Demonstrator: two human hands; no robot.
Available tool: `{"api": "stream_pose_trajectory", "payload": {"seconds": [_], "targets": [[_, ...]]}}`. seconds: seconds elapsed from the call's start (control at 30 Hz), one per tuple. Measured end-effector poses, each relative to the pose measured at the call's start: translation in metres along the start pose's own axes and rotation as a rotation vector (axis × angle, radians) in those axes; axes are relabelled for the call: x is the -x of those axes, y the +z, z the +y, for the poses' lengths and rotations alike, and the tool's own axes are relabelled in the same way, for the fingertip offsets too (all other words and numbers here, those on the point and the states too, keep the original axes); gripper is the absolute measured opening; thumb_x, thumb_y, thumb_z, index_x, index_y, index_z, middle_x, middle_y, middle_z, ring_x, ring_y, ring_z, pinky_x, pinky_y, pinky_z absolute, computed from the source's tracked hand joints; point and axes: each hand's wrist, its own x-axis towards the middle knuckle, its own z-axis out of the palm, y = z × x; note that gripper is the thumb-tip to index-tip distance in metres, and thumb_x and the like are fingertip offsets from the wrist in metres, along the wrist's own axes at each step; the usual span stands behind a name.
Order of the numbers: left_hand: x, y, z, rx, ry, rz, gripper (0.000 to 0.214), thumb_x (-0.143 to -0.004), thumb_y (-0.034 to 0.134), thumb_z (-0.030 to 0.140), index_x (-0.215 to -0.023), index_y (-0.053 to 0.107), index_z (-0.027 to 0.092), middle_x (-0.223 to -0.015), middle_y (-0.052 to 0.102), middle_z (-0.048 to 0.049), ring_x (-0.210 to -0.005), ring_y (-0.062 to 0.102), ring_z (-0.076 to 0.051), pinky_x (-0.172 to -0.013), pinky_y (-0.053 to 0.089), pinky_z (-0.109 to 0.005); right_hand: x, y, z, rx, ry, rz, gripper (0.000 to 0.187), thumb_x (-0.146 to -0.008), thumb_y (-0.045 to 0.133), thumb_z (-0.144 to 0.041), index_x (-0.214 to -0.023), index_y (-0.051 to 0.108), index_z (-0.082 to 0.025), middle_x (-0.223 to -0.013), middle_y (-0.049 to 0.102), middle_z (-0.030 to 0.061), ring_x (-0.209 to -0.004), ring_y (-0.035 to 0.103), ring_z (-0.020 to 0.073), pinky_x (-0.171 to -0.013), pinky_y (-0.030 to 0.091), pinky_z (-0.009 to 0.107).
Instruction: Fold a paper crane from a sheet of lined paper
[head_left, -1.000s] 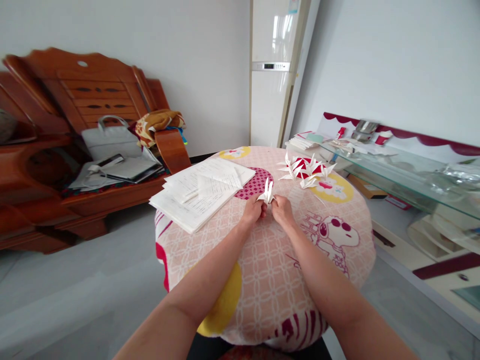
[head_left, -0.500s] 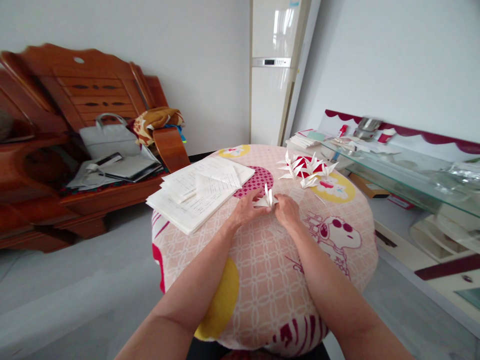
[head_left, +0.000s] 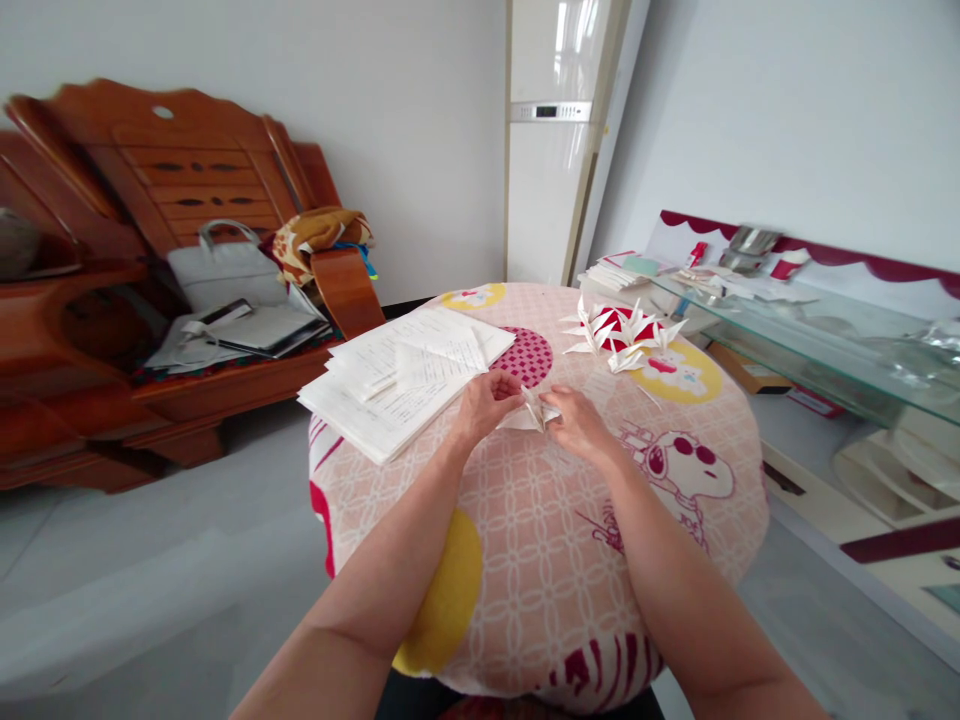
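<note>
Near the middle of the round table, a folded white paper crane (head_left: 534, 412) lies between my two hands, just above or on the cloth. My left hand (head_left: 491, 403) pinches its upper left part with thumb and fingertips. From the other side, the fingers of my right hand (head_left: 576, 420) close on its right end. Parts of the paper are hidden behind the fingers. Beyond my right hand sits a group of several finished-looking paper cranes (head_left: 626, 338), wings spread. A stack of handwritten paper sheets (head_left: 397, 385) lies left of my left hand.
A patterned pink cloth (head_left: 540, 560) covers the round table. To the right stands a glass-topped cabinet (head_left: 817, 350) with papers and small items. A wooden bench (head_left: 202, 190) holding a grey bag (head_left: 225, 265) is at left. A tall white air conditioner (head_left: 551, 180) stands behind.
The paper's upright points have been lowered and spread between my fingers. My left hand has risen to pinch its top, and my right hand has turned over its right end.
</note>
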Motion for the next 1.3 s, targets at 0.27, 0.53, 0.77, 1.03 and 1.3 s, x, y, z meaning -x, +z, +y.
{"api": "stream_pose_trajectory", "payload": {"seconds": [0.27, 0.53, 0.77, 1.03, 1.3], "targets": [[0.004, -0.003, 0.011, -0.136, 0.006, -0.078, 0.01, -0.071, 0.069, 0.018, -0.078, 0.075, 0.016, -0.074, 0.072, -0.0027, -0.065, 0.063, -0.014, -0.062, 0.049, -0.023, 0.005, -0.006, -0.007, -0.012, 0.042, 0.108, 0.022, -0.082, 0.066, -0.019, -0.103, 0.074, -0.019, -0.124, 0.067, 0.0124, -0.119, 0.057, 0.0271, -0.11, 0.029, 0.047], [0.006, 0.0, 0.015, -0.116, 0.027, -0.163, 0.016, -0.072, 0.067, 0.016, -0.083, 0.079, 0.016, -0.079, 0.076, -0.004, -0.069, 0.067, -0.015, -0.067, 0.05, -0.024, 0.003, -0.005, -0.011, -0.049, -0.038, 0.124, 0.01, -0.085, 0.065, -0.019, -0.085, 0.075, -0.02, -0.093, 0.075, 0.0057, -0.098, 0.065, 0.0231, -0.114, 0.021, 0.048], [0.006, 0.005, 0.021, 0.013, -0.007, -0.016, 0.011, -0.069, 0.072, 0.023, -0.076, 0.076, 0.015, -0.071, 0.072, -0.0028, -0.065, 0.062, -0.014, -0.063, 0.049, -0.024, 0.002, -0.006, -0.012, -0.085, -0.026, 0.166, 0.023, -0.082, 0.06, -0.015, -0.06, 0.065, -0.018, -0.071, 0.068, 0.0019, -0.079, 0.062, 0.0194, -0.11, 0.027, 0.045], [0.003, -0.011, 0.026, 0.327, -0.082, 0.265, 0.019, -0.074, 0.073, 0.034, -0.075, 0.071, 0.015, -0.062, 0.063, 0.0008, -0.055, 0.052, -0.008, -0.056, 0.044, -0.021, 0.001, -0.012, -0.002, -0.632, 0.075, 0.276, 0.018, -0.079, 0.063, -0.032, -0.07, 0.072, -0.018, -0.068, 0.066, 0.0002, -0.069, 0.06, 0.0182, -0.068, 0.044, 0.028], [0.006, -0.001, 0.027, 0.264, -0.065, 0.031, 0.026, -0.073, 0.076, 0.04, -0.08, 0.072, 0.015, -0.08, 0.071, -0.0031, -0.074, 0.061, -0.013, -0.072, 0.049, -0.025, 0.003, -0.008, -0.008, -0.742, 0.108, 0.263, 0.021, -0.076, 0.065, -0.035, -0.07, 0.074, -0.017, -0.066, 0.067, -0.0002, -0.068, 0.06, 0.0176, -0.066, 0.045, 0.027]]}}
